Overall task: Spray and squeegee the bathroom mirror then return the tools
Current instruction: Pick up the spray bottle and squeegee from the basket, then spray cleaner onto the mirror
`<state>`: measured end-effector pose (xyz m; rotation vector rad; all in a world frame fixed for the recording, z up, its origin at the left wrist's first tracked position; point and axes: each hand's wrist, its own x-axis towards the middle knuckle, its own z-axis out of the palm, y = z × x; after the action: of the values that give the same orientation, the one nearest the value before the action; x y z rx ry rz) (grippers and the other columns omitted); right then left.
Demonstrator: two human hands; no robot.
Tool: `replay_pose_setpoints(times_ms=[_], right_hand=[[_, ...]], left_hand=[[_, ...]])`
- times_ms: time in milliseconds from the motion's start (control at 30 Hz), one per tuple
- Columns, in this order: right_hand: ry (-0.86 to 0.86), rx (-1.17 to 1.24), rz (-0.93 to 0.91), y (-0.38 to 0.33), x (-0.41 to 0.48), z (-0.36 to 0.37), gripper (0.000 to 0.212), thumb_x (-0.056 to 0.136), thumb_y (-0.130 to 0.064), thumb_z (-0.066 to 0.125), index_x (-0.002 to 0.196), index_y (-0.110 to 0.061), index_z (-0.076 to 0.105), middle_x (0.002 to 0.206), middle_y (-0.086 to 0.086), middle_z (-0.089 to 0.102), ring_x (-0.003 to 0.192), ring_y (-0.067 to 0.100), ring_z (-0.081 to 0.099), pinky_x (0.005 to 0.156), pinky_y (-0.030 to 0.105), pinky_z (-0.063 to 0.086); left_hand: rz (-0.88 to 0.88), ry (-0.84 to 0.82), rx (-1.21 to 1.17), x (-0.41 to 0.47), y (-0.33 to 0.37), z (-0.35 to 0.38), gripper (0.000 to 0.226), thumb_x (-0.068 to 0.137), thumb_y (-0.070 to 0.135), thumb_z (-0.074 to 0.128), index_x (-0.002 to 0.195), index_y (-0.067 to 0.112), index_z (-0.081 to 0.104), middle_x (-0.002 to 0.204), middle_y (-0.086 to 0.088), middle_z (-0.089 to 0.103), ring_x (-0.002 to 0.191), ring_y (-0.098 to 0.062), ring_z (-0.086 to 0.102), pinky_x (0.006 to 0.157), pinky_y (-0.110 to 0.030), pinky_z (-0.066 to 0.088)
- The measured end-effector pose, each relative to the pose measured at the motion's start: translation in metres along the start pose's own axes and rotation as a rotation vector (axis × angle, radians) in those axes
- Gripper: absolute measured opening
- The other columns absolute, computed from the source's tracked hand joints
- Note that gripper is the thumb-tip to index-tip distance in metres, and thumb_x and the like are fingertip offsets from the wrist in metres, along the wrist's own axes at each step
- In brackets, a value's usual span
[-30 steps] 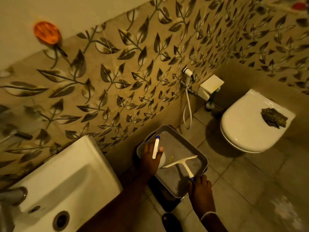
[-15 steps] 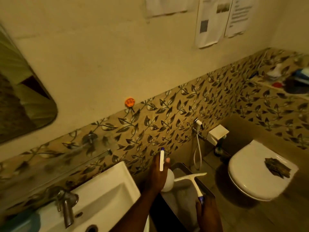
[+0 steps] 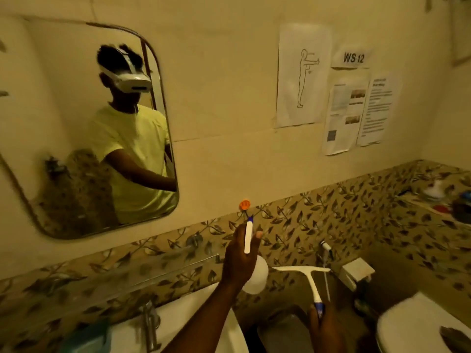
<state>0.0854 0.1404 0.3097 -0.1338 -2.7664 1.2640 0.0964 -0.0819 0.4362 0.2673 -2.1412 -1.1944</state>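
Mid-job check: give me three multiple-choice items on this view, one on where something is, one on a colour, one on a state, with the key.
1. Where is the mirror relative to the spray bottle?
A. Upper left
B. Lower right
C. Directly below

2. What colour is the squeegee blade bar?
A. Red
B. White
C. Black

3. What is the right hand doing?
A. Hanging empty
B. Gripping the squeegee handle
C. Turning the tap

Key: 1 A, the mirror hangs on the wall up and left of the bottle in the left hand. 2 B, the bar shows white. 3 B, fingers wrap the handle's lower end.
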Motion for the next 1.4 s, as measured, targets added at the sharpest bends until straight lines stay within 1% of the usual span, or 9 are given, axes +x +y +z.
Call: replay_pose_setpoints(times_ms=[67,167,367,567,700,833,1033,1233,1400], right_hand=[[0.014,0.082,-0.005,-0.022,-0.002,-0.003,0.045,0.094,-0.022,0.066,0.132,0.0,0.056,0.111,0.027,0.064,0.099,0.042,0.063,0.091,0.046,0.051],[0.015,0.105,-0.117,-0.065,-0.001,-0.008,0.044,0.098,-0.03,0.059,0.135,-0.007,0.054,0.121,0.02,0.063,0.108,0.039,0.061,0.095,0.046,0.05],[0.067,0.292,-0.319,-0.151,-0.011,-0.011,0.021,0.1,-0.027,0.056,0.112,-0.01,0.059,0.074,-0.002,0.057,0.062,0.014,0.055,0.052,0.031,0.046],[0.038,0.411,-0.543,-0.232,-0.031,-0.006,0.016,0.1,-0.025,0.056,0.11,-0.013,0.058,0.073,0.002,0.059,0.06,0.019,0.058,0.049,0.035,0.049],[0.038,0.493,-0.67,-0.282,-0.05,-0.006,0.014,0.1,-0.026,0.055,0.109,-0.016,0.056,0.072,-0.001,0.059,0.058,0.014,0.058,0.047,0.027,0.039],[0.045,0.526,-0.757,-0.331,-0.073,-0.002,0.011,0.1,-0.026,0.055,0.109,-0.018,0.055,0.07,-0.005,0.058,0.058,0.009,0.056,0.046,0.024,0.037],[0.034,0.588,-0.831,-0.392,-0.083,-0.006,0.007,0.099,-0.028,0.054,0.1,-0.022,0.052,0.068,-0.003,0.057,0.058,0.01,0.053,0.047,0.024,0.029],[0.034,0.627,-0.836,-0.45,-0.093,-0.005,0.016,0.1,-0.037,0.051,0.094,-0.023,0.049,0.069,-0.006,0.056,0.059,0.011,0.054,0.047,0.023,0.03],[0.058,0.696,-0.79,-0.482,-0.096,-0.008,0.031,0.101,-0.05,0.041,0.09,-0.023,0.051,0.068,-0.005,0.055,0.058,0.013,0.053,0.048,0.024,0.03]], left_hand=[[0.076,0.064,0.027,0.005,0.018,-0.026,0.064,0.093,0.077,0.035,0.125,0.026,0.054,0.104,0.006,0.065,0.092,-0.013,0.066,0.072,-0.023,0.053],[0.18,0.216,0.073,0.018,0.04,-0.068,0.056,0.097,0.07,0.036,0.114,0.02,0.054,0.099,0.001,0.059,0.082,-0.014,0.062,0.066,-0.031,0.053],[0.214,0.41,0.065,0.032,0.055,-0.145,0.054,0.094,0.075,0.037,0.107,0.026,0.055,0.081,0.004,0.061,0.073,-0.008,0.061,0.061,-0.029,0.051],[0.22,0.568,0.093,0.036,0.061,-0.232,0.057,0.094,0.071,0.039,0.115,0.022,0.058,0.09,-0.002,0.066,0.079,-0.016,0.064,0.067,-0.046,0.058],[0.186,0.625,0.064,0.038,0.078,-0.286,0.054,0.097,0.055,0.05,0.131,0.014,0.058,0.115,-0.006,0.07,0.101,-0.019,0.067,0.086,-0.041,0.06],[0.248,0.757,0.124,0.045,0.102,-0.34,0.039,0.099,0.024,0.059,0.134,0.007,0.057,0.118,0.005,0.061,0.094,0.011,0.059,0.076,0.001,0.046],[0.218,0.773,0.2,0.063,0.131,-0.381,0.022,0.098,0.021,0.06,0.11,0.004,0.065,0.095,-0.015,0.068,0.083,-0.029,0.065,0.075,-0.048,0.06],[0.196,0.79,0.243,0.077,0.141,-0.405,0.021,0.097,0.026,0.063,0.104,0.007,0.066,0.092,-0.011,0.069,0.08,-0.028,0.067,0.073,-0.05,0.062],[0.225,0.796,0.263,0.08,0.136,-0.407,0.03,0.099,0.04,0.06,0.1,0.011,0.068,0.08,0.006,0.061,0.068,-0.01,0.06,0.064,-0.034,0.059]])
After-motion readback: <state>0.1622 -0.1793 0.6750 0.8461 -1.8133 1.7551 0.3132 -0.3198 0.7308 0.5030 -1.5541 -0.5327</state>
